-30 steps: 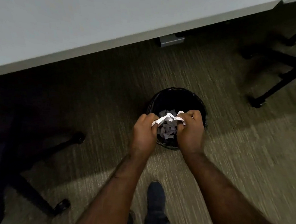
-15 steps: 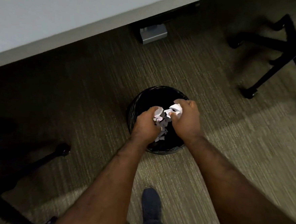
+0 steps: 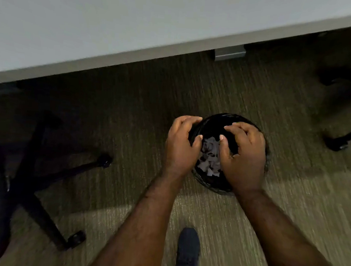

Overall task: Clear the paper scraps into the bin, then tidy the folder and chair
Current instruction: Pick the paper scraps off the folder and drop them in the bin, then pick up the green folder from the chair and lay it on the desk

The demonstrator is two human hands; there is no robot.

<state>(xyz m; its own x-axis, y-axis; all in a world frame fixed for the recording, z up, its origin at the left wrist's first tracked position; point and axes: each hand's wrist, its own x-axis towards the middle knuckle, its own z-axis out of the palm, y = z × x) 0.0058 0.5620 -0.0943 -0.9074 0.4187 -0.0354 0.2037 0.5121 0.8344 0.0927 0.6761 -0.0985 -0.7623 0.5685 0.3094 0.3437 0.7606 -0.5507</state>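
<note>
Carpet [image 3: 130, 113], ribbed and olive-brown, fills the floor in my one view, the head camera looking straight down. Across the top runs the pale desk [image 3: 95, 23], its edge slanting up to the right, and a small grey bracket [image 3: 230, 53] shows beneath it.

I see the bin [image 3: 216, 123], round and black, standing on the carpet just out from under the desk edge, where a person can stand over it. Paper scraps [image 3: 209, 156] lie heaped in its bottom, pale against the dark wall. Both of my hands hang over the rim. My left hand [image 3: 182, 145] sits above the bin's left edge, fingers loosely curved and spread, nothing between them. My right hand [image 3: 243, 156] covers the right side of the opening, fingers likewise slack and holding no paper. I judge they are held there, palms inward over the mouth, so that whatever they let go falls inside and not onto the carpet.

To the left stands a chair base [image 3: 43, 165] on castors, dark and pulled out from the desk; a second chair base [image 3: 341, 132] shows at the right edge. One dark shoe [image 3: 188, 250] is planted just short of the bin. No folder is in view, so I take the scrap step as about done and the folder and chair as not yet tidied.
</note>
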